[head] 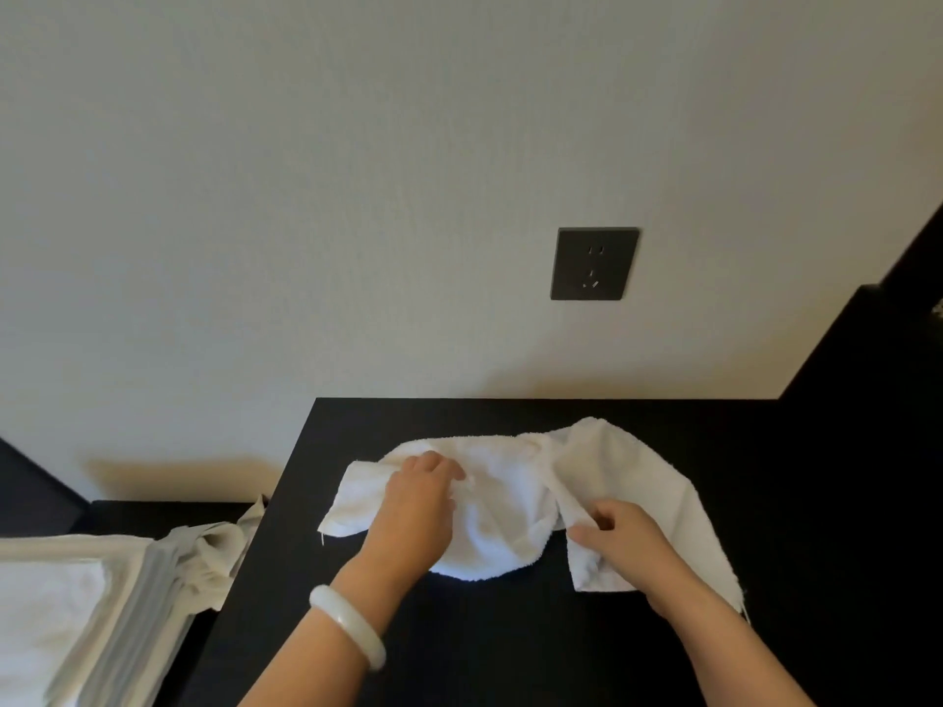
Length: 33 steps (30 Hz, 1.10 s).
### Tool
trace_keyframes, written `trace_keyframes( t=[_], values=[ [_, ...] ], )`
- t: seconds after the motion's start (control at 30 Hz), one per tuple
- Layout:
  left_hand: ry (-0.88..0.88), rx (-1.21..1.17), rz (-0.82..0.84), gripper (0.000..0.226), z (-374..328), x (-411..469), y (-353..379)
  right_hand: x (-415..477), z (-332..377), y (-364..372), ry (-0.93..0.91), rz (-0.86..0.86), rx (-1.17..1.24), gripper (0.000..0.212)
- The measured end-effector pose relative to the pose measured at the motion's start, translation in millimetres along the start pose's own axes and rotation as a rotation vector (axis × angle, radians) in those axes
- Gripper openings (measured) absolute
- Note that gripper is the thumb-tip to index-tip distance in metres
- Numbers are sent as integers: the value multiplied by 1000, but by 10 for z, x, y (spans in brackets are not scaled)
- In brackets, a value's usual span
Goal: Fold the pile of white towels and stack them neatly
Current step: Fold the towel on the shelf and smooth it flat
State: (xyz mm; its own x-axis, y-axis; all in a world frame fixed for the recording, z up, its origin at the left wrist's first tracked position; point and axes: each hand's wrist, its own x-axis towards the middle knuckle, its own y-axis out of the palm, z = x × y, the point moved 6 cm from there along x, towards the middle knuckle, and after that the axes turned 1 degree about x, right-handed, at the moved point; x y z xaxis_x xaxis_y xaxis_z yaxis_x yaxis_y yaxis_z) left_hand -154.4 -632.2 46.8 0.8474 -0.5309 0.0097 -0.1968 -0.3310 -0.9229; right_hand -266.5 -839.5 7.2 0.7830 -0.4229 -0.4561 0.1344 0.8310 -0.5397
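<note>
Gripping a rumpled white towel (510, 512) with both hands, the person stood over a black table (510, 655) set against a pale wall (306, 196). The left hand (416, 502) had its fingers curled into the bunched left part of the cloth. The right hand (622, 538) pinched a fold near the right side. The towel lay crumpled on the table's far half, not yet flat or folded. It looked light, soft and floppy, with no stiffness, so it would likely sag and bunch unless pulled taut. The best hold was probably the two corners of one hemmed edge. A stack of folded towels (61, 604) sat on a lower surface to the left, with a loose towel (219, 548) draped just beside it. A pale bangle (347, 625) circled the left wrist.
</note>
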Motion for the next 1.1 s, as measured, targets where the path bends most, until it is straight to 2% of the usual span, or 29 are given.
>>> trace_keyframes(
  t=[0.17, 0.27, 0.33, 0.4, 0.5, 0.57, 0.63, 0.73, 0.83, 0.97, 1.03, 1.1],
  values=[
    [31, -62, 166, 54, -71, 139, 132, -68, -54, -70, 21, 71, -99, 7],
    [-151, -43, 250, 46, -35, 178, 216, -106, -112, -130, 64, 106, -150, 17],
    [-248, -20, 287, 30, -43, 197, 177, -160, -57, -224, 69, 69, -87, 8],
    [-261, -141, 185, 15, -141, 249, -36, -209, 95, -375, 28, -50, 92, 4],
    [-260, -483, -217, 29, -361, 225, -603, -340, 406, -657, -107, -291, 282, 4],
    [-215, -687, -385, 21, -587, 96, -893, -477, 613, -746, -212, -346, 354, 4],
    [-181, -793, -339, 7, -835, -65, -902, -623, 774, -719, -291, -322, 414, 4],
    [-147, -802, -145, 7, -1068, -263, -618, -771, 861, -521, -295, -252, 420, 8],
    [-168, -821, -49, 7, -1063, -377, -422, -840, 802, -386, -268, -251, 333, 8],
    [-273, -880, -73, 6, -930, -471, -384, -932, 708, -423, -256, -380, 206, 7],
    [-303, -851, -114, 4, -897, -493, -404, -989, 735, -461, -320, -463, 112, 10],
    [-294, -921, -102, 2, -945, -516, -407, -1024, 798, -431, -410, -446, -8, 8]
  ],
)
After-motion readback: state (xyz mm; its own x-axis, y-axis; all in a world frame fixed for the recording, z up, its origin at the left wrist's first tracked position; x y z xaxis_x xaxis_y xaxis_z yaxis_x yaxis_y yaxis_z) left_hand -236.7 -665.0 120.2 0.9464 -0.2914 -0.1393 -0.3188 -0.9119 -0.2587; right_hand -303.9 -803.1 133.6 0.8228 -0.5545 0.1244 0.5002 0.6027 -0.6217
